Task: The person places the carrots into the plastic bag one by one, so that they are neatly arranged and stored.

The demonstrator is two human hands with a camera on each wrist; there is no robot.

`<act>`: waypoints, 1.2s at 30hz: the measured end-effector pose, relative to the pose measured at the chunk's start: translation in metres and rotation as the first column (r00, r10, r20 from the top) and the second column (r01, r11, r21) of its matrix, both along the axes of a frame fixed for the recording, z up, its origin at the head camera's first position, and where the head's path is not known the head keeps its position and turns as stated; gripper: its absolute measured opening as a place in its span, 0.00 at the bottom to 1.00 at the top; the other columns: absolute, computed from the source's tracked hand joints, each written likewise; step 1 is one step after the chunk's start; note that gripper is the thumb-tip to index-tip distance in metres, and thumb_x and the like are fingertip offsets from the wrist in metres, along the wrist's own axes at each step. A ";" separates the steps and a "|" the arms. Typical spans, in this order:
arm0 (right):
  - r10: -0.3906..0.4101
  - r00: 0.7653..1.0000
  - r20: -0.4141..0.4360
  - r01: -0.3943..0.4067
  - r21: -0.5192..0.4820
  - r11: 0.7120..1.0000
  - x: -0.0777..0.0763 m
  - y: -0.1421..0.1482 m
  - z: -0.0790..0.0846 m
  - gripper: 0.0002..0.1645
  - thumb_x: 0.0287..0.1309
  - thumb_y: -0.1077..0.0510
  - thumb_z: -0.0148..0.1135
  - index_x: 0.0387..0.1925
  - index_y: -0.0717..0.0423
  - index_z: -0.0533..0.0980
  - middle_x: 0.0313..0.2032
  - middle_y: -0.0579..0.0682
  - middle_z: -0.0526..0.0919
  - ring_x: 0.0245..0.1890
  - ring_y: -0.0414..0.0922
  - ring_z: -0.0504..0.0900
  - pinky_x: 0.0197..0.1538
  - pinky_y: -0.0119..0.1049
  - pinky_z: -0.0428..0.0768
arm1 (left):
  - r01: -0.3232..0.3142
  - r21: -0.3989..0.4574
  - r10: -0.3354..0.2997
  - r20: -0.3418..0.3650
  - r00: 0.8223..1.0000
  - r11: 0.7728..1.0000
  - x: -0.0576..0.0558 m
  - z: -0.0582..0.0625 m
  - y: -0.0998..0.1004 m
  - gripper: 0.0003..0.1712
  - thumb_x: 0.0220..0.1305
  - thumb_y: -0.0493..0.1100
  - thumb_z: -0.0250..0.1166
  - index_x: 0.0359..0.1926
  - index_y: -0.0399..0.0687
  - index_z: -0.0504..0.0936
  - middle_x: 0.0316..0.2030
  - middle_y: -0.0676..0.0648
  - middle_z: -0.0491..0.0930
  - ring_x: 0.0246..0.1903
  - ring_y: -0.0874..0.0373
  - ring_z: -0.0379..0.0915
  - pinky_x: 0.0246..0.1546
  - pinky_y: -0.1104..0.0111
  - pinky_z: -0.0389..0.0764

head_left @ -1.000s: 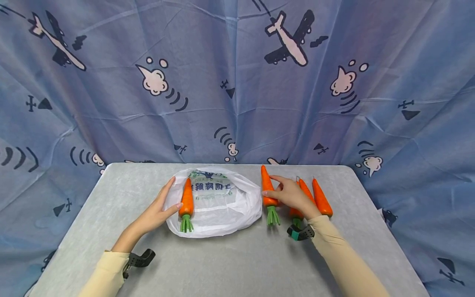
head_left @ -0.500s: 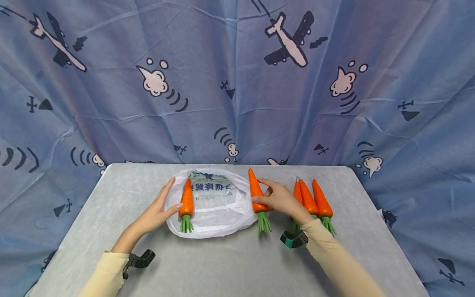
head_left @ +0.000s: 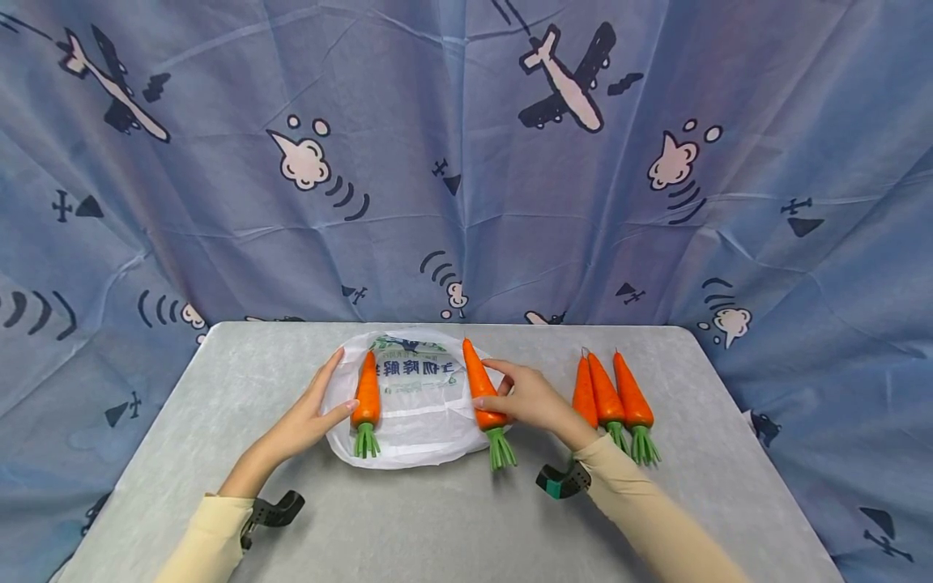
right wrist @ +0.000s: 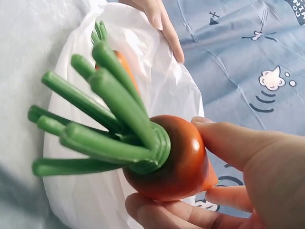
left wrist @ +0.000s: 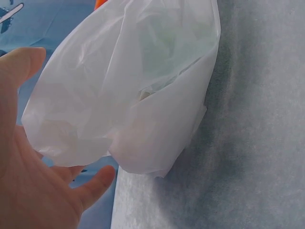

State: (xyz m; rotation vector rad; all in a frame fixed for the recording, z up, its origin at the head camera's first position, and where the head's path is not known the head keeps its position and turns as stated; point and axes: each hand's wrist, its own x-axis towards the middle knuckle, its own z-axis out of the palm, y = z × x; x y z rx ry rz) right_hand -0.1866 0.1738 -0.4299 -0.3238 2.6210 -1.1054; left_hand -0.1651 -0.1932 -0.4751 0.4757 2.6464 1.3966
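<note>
In the head view, a white plastic bag [head_left: 423, 441] with printed lettering lies spread with its mouth wide. One carrot [head_left: 367, 397] with green stem stubs lies at its left side. My left hand [head_left: 309, 417] rests along the bag's left edge, fingers extended and thumb tip by that carrot. The left wrist view has this hand [left wrist: 43, 176] around a corner of the bag, fingers spread. My right hand [head_left: 535, 401] pinches a second carrot [head_left: 479, 385] between thumb and fingers over the bag's right part. Its green stems point toward the right wrist camera; that carrot [right wrist: 183, 157] hides part of the bag.
Right of the bag, several more carrots [head_left: 605, 393] lie side by side on the grey table [head_left: 408, 526]. A blue curtain [head_left: 466, 162] printed with airplanes hangs behind the table's back edge.
My right hand has carried its carrot leftward, from beside the bag to over its right part. The left hand and the carrot beside it have stayed put.
</note>
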 end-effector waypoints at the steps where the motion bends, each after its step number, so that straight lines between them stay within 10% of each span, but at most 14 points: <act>1: 0.003 1.000 -0.001 -0.003 0.002 1.000 0.000 -0.002 0.000 0.46 0.51 0.45 0.74 0.69 0.53 0.68 0.25 0.49 0.78 0.17 0.40 0.71 0.23 0.31 0.73 | 0.000 -0.001 0.000 0.003 1.000 1.000 0.000 0.000 0.000 0.51 0.70 0.51 0.61 0.80 0.59 0.37 0.79 0.38 0.37 0.77 0.32 0.35 0.71 0.32 0.44; 36: 0.196 0.980 -0.023 -0.194 0.069 0.978 -0.005 -0.083 -0.002 0.46 0.51 0.41 0.74 0.70 0.48 0.69 0.20 0.45 0.74 0.19 0.38 0.70 0.21 0.29 0.67 | 0.003 0.001 -0.003 -0.005 1.000 1.000 0.000 0.001 0.001 0.51 0.69 0.50 0.62 0.80 0.58 0.37 0.79 0.38 0.37 0.77 0.33 0.35 0.72 0.32 0.44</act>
